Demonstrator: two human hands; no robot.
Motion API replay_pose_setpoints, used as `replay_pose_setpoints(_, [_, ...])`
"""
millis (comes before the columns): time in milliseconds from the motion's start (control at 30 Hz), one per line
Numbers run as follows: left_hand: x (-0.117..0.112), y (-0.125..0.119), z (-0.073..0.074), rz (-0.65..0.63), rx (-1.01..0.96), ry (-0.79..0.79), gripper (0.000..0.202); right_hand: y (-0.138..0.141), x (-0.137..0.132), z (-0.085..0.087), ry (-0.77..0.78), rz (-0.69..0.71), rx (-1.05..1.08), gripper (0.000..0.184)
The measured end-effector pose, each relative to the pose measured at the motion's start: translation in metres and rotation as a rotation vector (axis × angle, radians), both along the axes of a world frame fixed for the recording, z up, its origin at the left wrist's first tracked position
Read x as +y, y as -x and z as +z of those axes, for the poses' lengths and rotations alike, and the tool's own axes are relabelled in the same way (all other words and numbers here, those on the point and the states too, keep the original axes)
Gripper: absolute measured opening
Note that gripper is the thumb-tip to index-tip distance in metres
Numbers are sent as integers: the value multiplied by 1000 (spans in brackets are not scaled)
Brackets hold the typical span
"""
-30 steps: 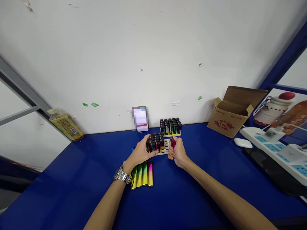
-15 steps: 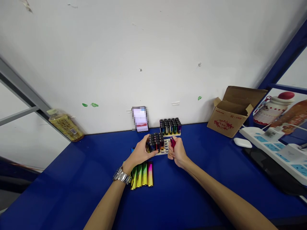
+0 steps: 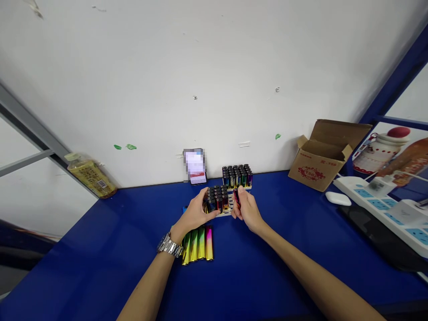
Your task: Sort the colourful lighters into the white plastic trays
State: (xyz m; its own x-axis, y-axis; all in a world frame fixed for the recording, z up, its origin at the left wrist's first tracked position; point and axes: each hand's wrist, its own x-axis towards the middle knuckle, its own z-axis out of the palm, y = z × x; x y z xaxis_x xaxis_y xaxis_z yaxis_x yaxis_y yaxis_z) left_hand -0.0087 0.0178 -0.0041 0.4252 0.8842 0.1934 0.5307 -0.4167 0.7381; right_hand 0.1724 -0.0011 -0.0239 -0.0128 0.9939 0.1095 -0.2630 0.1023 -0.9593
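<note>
A pale tray of upright iridescent lighters stands on the blue table. My left hand, a metal watch on its wrist, is curled round the tray's left side and grips it. My right hand pinches a pink-red lighter upright at the tray's right end, beside the filled rows. A second, full tray of lighters stands just behind, near the wall. Several loose rainbow lighters lie side by side under my left wrist.
A phone leans on the white wall. A yellow bottle lies at the far left. At the right are an open cardboard box, a white mouse-like thing and a white power strip.
My right hand has shifted slightly left and up, bringing the pink-red lighter closer against the filled rows. The left hand has stayed on the tray.
</note>
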Motion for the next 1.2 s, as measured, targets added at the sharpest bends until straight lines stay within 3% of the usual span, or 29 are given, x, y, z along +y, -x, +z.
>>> replay_pose_setpoints(100, [-1,0,1,-1,0,6,68,-7,0,-2,-178,-17,-122,32])
replay_pose_setpoints(300, [-1,-1,1,5,4,-12,67,-21,3,2,-460,-222,-530,25])
replay_pose_setpoints(567, [-1,-1,1,0,4,-14,66,-20,1,-1,-399,-3,-493,15])
replay_pose_setpoints(767, [0,-1,2,-2,4,-12,66,-22,-1,0,-520,-60,-698,15])
replay_pose_setpoints(967, [0,0,1,3,1,-9,67,-21,-2,-1,-528,-4,-740,17])
replay_pose_setpoints(1200, [1,0,-1,1,-5,1,68,-21,-3,6,-541,-76,-1031,17])
